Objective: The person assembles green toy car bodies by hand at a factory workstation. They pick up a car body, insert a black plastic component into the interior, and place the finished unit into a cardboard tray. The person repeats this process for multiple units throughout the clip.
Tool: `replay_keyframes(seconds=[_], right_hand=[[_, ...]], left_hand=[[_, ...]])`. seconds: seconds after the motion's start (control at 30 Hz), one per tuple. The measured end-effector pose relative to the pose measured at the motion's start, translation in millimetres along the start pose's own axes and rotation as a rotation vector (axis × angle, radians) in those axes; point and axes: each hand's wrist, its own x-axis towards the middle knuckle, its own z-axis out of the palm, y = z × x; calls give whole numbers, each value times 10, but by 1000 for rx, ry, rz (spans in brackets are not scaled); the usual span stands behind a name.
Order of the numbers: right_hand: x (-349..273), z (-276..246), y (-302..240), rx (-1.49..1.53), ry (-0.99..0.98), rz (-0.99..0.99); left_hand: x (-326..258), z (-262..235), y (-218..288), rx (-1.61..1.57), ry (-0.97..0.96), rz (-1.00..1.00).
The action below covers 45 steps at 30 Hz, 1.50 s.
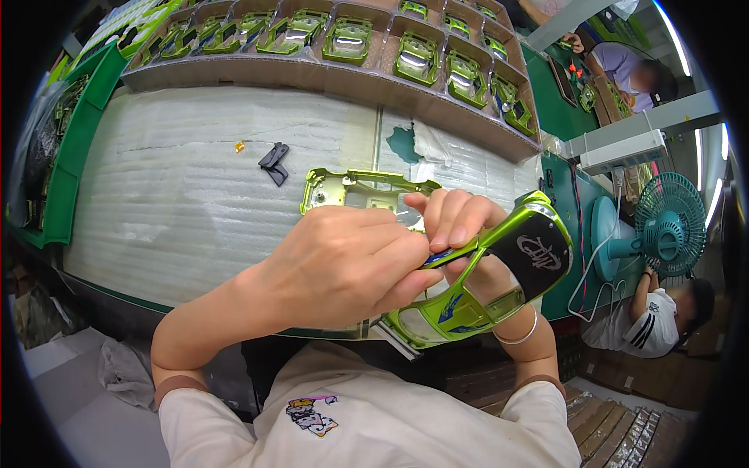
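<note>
A metallic green toy car body (507, 257) with a black roof panel and blue side graphics is held up in front of me, close to my chest. My right hand (468, 226) grips it from behind, fingers curled over its upper edge. My left hand (343, 261) presses against the body's side, thumb and fingertips on the edge near the blue graphic. Behind my hands a flat green chassis frame (351, 187) lies on the white foam sheet (195, 179). A small black part (274, 161) and a tiny yellow piece (239, 146) lie farther left on the foam.
A brown divided tray (328, 74) along the back holds several green car bodies. Green bins (78, 140) stand at the left. A teal desk fan (663, 226) sits at the right. Other people work at the upper right and lower right.
</note>
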Motion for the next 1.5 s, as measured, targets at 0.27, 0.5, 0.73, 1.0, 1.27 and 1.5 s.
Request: replay_keyframes(seconds=[0.27, 0.5, 0.73, 1.0, 1.27, 1.5], right_hand=[[-30, -2, 70, 369, 26, -1], [-18, -40, 121, 241, 168, -132], [-2, -92, 144, -195, 162, -255], [67, -137, 81, -420, 113, -397], [109, -160, -41, -516, -7, -377], [101, -148, -76, -632, 37, -381]], left_hand=[[-18, -38, -82, -167, 139, 14], [-76, 92, 58, -264, 101, -126], [-88, 120, 76, -367, 74, -217], [-2, 71, 87, -327, 148, -189], [-29, 72, 132, -332, 156, -162], [-7, 52, 84, -370, 170, -143]])
